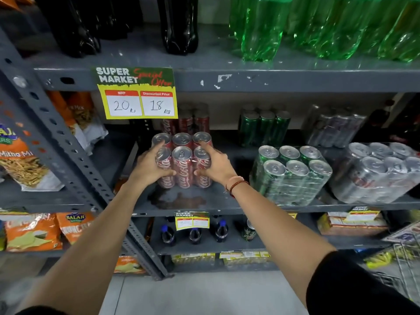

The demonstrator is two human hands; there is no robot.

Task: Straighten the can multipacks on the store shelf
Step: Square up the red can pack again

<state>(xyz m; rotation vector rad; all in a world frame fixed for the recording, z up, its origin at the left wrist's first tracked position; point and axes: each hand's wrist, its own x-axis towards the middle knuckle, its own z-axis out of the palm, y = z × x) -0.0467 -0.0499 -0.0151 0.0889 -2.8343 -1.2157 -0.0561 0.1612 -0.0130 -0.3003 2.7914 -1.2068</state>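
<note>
I hold the red can pack (183, 162) between both hands, straight ahead of me on the grey shelf (204, 210). My left hand (151, 165) presses its left side and my right hand (216, 165) its right side, fingers curled on the cans. It has 6 cans, 3 across, and sits back from the front edge. There is bare room on the left. The green pack (293, 176) sits near on the right, maybe turned a bit.
</note>
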